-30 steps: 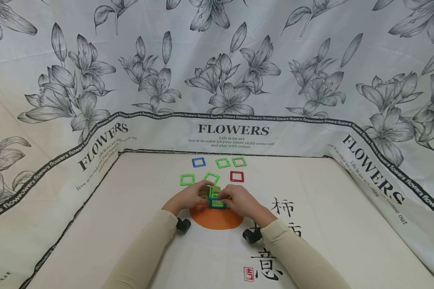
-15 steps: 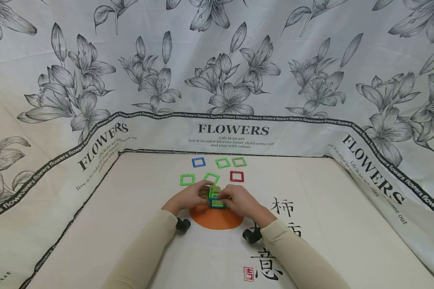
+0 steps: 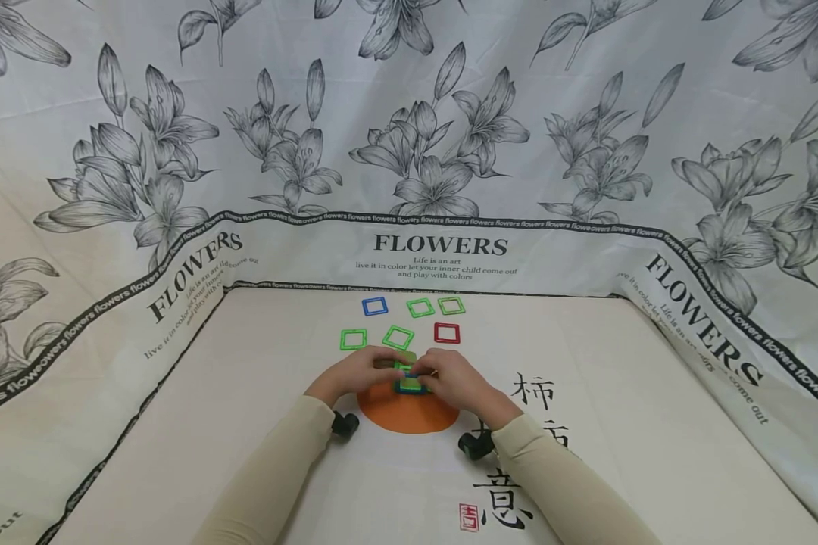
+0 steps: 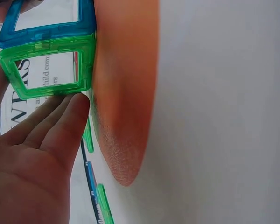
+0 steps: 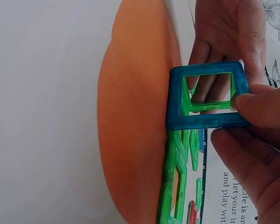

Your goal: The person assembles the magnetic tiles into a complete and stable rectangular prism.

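Observation:
Magnetic tiles stand joined as a small box on the orange printed circle point(image 3: 409, 415). Its near side is a blue square frame point(image 5: 175, 98), with a green frame point(image 4: 86, 65) meeting it at the left. My right hand point(image 3: 453, 375) pinches the blue frame's upper edge between thumb and fingers, as the right wrist view shows. My left hand point(image 3: 354, 372) is at the box's left, its long fingers point(image 4: 70, 119) nearly straight and their tips against the green frame. Its thumb point(image 5: 252, 46) is held apart near the top. The hands partly hide the box's top and far side.
Loose square tiles lie beyond the hands: blue point(image 3: 375, 306), red point(image 3: 446, 333) and several green ones point(image 3: 353, 339). Other green tile parts point(image 5: 173, 186) lie close to the box. Black wrist devices point(image 3: 476, 444) sit under both wrists. Flower-printed cloth point(image 3: 436, 257) rises behind the table.
My left thumb and forefinger have shifted right, over the box's top, now covering more of the green left side. The green tile behind shows whole. My right hand keeps its place.

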Motion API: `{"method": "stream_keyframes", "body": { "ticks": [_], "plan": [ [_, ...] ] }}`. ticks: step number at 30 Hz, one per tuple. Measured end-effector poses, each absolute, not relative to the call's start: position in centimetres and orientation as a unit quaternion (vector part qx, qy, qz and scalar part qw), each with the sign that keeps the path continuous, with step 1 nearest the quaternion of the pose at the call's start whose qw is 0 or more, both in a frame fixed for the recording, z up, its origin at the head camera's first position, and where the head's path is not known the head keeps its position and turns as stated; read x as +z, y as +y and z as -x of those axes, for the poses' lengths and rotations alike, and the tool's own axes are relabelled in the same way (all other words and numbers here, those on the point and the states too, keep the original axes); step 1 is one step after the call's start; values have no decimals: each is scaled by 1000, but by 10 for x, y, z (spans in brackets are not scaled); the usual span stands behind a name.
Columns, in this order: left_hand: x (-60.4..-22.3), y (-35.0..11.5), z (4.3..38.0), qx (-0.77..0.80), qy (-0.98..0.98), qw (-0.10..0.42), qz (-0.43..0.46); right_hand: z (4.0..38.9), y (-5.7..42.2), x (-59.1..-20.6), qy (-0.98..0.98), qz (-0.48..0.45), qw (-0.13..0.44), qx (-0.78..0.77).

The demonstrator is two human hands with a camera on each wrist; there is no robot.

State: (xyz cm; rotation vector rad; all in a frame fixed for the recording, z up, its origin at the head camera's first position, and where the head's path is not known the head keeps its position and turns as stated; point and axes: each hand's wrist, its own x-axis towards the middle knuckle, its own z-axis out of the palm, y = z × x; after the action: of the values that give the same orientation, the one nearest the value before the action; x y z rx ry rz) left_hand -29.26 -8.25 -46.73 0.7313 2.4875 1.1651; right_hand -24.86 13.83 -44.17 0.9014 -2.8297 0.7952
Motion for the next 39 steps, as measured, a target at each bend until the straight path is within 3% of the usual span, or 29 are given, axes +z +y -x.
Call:
{"method": "stream_keyframes", "body": {
  "ticks": [32, 39],
  "plan": [
    [-471, -83, 294, 404, 871, 148, -236, 251, 143, -440, -917, -292, 11, 271],
    [-471, -82, 292, 433, 863, 171, -196, 252, 146, -439, -919, -286, 10, 272]
  ]
}}
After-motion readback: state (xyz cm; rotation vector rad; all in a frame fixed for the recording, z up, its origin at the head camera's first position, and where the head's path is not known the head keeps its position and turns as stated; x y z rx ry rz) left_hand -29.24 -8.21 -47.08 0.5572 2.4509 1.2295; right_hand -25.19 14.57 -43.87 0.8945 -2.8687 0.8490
